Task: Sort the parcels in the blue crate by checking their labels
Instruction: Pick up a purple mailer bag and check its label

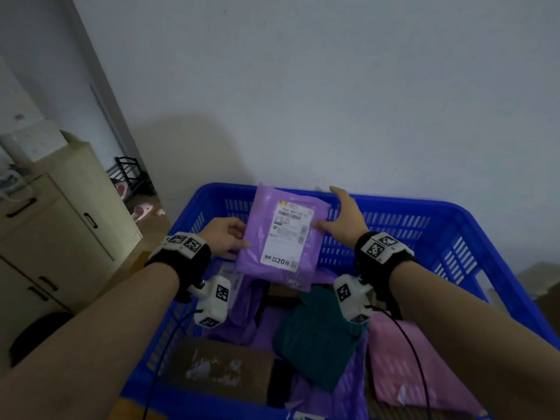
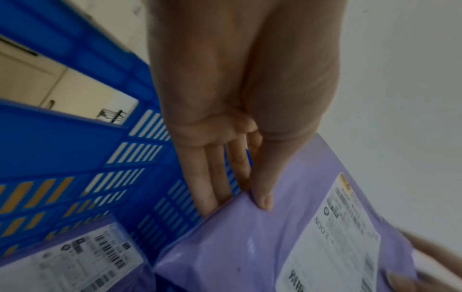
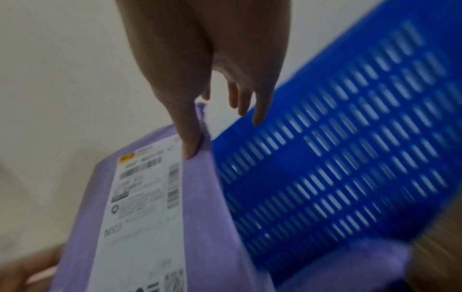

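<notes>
Pinching the purple parcel (image 1: 254, 253) at its left edge is the left hand (image 1: 222, 237); the right hand (image 1: 345, 218), fingers straight, thumbs its right edge. 1 white label (image 1: 288, 234) faces up.

Purple parcel (image 1: 281, 237) — label up — above blue crate (image 1: 454, 225)

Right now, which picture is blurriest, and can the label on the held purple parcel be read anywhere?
Right wrist view: most smeared, the blue crate streaked. Left wrist view: milder blur, the label text unreadable. Head view: dim yet sharpest; on the purple parcel only a large 20 reads.
</notes>
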### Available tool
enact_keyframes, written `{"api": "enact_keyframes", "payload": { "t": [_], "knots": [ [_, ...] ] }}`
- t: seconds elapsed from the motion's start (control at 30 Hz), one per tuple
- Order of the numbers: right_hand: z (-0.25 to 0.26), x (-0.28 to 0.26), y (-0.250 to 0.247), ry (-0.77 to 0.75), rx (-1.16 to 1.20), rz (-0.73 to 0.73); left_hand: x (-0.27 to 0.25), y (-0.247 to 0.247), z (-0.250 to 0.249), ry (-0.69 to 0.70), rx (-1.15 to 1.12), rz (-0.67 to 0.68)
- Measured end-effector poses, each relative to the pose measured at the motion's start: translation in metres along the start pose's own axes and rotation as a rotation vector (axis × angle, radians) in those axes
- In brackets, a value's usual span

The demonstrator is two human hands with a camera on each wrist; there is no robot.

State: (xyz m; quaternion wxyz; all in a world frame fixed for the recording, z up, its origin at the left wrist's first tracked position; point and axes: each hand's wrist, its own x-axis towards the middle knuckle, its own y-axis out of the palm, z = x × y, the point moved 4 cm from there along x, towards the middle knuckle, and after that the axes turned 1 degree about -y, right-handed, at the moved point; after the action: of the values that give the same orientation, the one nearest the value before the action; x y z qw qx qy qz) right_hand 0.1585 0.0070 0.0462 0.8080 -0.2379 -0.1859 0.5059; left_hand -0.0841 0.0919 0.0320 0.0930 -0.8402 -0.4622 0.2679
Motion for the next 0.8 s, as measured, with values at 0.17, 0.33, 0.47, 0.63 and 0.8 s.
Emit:
{"api": "enact_keyframes", "payload": {
  "t": [0.17,0.33,0.47,0.63,0.8],
  "knots": [
    [-0.023,-0.021,0.034,0.285,0.579,0.228,-0.009,-0.006,0.010,-0.032,-0.186,0.003],
    [-0.031,-0.023,0.060,0.320,0.608,0.231,-0.008,-0.009,0.028,-0.115,-0.167,-0.055],
    [-0.036,-0.023,0.083,0.342,0.560,0.279,-0.003,-0.011,0.048,-0.193,-0.116,-0.144],
    [-0.047,-0.029,0.131,0.452,0.526,0.352,0.007,-0.011,0.081,-0.292,0.183,-0.252],
    [-0.064,-0.027,0.175,0.589,0.550,0.388,0.020,-0.009,0.108,-0.383,0.430,-0.303]
  ]
}}
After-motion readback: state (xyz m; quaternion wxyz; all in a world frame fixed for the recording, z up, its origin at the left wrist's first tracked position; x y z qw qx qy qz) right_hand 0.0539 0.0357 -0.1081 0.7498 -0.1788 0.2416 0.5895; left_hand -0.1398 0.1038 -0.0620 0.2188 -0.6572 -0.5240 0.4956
